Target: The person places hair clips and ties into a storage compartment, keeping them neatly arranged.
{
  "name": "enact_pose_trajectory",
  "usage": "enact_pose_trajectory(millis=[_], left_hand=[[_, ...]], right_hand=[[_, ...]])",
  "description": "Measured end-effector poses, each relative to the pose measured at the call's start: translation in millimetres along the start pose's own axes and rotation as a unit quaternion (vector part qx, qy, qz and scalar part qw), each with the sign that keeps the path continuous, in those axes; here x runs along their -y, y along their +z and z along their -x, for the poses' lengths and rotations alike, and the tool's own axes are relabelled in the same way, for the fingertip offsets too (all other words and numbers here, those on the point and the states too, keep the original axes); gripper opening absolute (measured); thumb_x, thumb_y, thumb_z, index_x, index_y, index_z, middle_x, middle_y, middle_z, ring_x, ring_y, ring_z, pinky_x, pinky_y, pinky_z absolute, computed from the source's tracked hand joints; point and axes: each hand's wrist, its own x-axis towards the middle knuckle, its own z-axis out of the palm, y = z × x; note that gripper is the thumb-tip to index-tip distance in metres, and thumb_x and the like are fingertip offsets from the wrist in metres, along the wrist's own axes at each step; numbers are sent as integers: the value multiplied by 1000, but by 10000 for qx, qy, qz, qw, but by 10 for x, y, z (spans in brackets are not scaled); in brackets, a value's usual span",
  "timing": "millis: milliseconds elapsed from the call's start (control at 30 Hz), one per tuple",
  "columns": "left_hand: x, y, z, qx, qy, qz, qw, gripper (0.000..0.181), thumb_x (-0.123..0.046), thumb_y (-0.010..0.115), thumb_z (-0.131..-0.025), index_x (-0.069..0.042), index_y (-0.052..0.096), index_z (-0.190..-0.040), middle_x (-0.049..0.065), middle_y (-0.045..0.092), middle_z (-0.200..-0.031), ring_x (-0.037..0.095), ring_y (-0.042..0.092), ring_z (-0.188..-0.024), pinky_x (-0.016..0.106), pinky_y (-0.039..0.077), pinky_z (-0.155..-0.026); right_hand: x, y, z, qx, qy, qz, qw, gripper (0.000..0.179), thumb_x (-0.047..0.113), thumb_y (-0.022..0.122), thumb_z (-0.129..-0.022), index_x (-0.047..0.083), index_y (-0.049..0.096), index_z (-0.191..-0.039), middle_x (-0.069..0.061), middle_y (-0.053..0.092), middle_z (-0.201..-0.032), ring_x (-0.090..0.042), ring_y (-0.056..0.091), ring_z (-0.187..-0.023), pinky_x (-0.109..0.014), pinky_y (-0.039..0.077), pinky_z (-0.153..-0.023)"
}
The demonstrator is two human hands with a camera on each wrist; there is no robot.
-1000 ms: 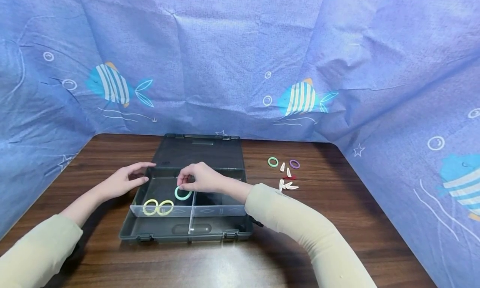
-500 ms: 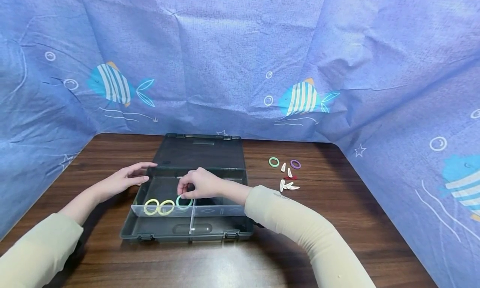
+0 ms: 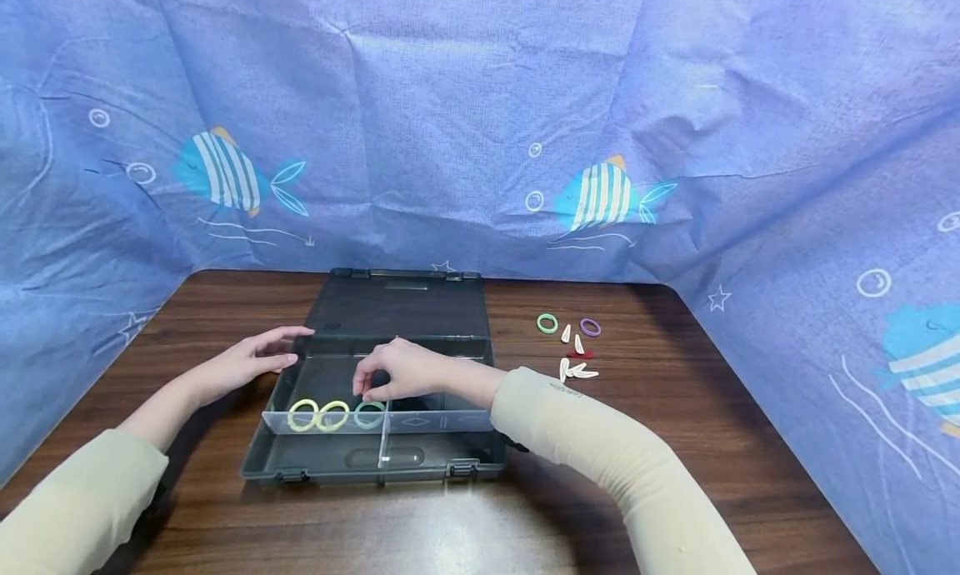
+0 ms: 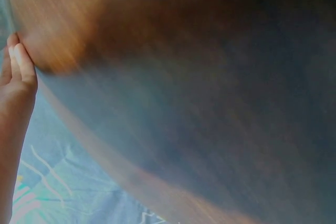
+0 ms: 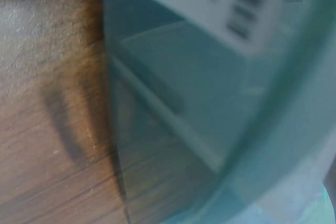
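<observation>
Plainly, the right hand (image 3: 401,369) is bent down over the open box (image 3: 315,452), just above a teal ring (image 3: 369,427) inside.
Its fingers are curled close together; whether the ring is pinched cannot be told, veiled as it is by the box's translucent partition (image 3: 442,422). At the box's left edge, the left hand (image 3: 240,363) is held with thumb and fingers apart, partly cut off in the left wrist view.
</observation>
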Motion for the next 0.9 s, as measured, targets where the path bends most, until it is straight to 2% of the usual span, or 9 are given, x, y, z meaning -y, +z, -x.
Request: enact_pose_trajectory(millis=[267, 467, 600, 733, 900], left_hand=[[5, 7, 5, -21, 89, 9, 10000, 49, -31, 47, -100, -18, 34, -145, 20, 25, -151, 44, 27, -134, 61, 34, -97], [5, 3, 8, 35, 132, 47, 9999, 49, -30, 46, -100, -17, 33, -146, 22, 24, -151, 45, 26, -134, 61, 34, -97], [6, -1, 10, 67, 108, -3, 9999, 49, -31, 46, -100, -17, 33, -146, 20, 25, -151, 44, 28, -134, 57, 36, -98], [7, -5, 11, 92, 120, -44, 9999, 49, -31, 46, -100, -19, 33, -146, 20, 26, -150, 44, 27, -134, 57, 36, -97], [12, -3, 9, 97, 82, -49, 9999, 48, -31, 45, -101, -20, 33, -146, 20, 25, -151, 44, 26, -135, 60, 34, -98]], right_hand=[[75, -132, 108, -82, -336, -351, 9988, 14, 17, 66, -89, 9, 70, -100, 3, 70, -95, -4, 55, -94, -26, 45, -89], [97, -236, 260, -126, -408, -447, 9981, 13, 14, 66, -89, 9, 69, -100, 3, 69, -96, -10, 57, -96, -27, 45, -89], [72, -299, 368, -112, -436, -459, 9979, 14, 14, 65, -89, 9, 68, -101, 2, 69, -98, -9, 57, -97, -24, 44, -90], [44, -382, 484, -148, -385, -187, 9990, 14, 18, 66, -89, 11, 69, -101, 6, 68, -98, -5, 55, -98, -17, 40, -91], [-6, -490, 632, -287, -335, -89, 9990, 13, 16, 69, -86, 12, 69, -98, 7, 68, -96, -6, 56, -97, -17, 41, -90]])
